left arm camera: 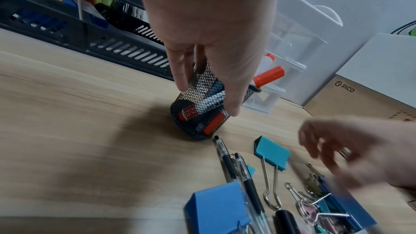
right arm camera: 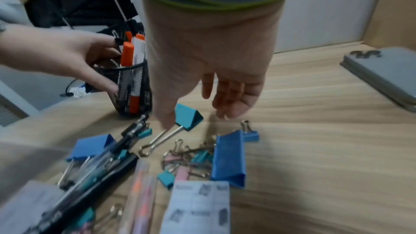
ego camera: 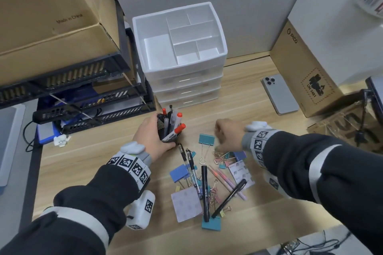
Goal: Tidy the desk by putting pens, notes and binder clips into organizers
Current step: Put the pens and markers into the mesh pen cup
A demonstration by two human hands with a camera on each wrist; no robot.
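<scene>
My left hand [ego camera: 152, 135] [left arm camera: 209, 81] grips a black mesh pen cup [ego camera: 169, 133] [left arm camera: 200, 113] [right arm camera: 130, 84] that stands tilted on the wooden desk and holds several markers with orange caps. My right hand [ego camera: 224, 136] [right arm camera: 211, 99] hovers empty over the clutter, fingers loosely spread just above a teal binder clip [ego camera: 206, 138] [right arm camera: 188, 116]. Loose pens [ego camera: 189, 163], a black marker [ego camera: 205, 190], blue binder clips [ego camera: 179, 173] [right arm camera: 228, 157] and sticky notes [ego camera: 186, 203] lie scattered below. A white drawer organizer [ego camera: 180, 51] with an open divided top stands behind.
A black stacked paper tray [ego camera: 87, 97] with a cardboard box on top fills the left. A phone [ego camera: 279, 94] lies face down at the right beside a brown Pico box [ego camera: 304, 76]. Bare desk shows at the near left and far right.
</scene>
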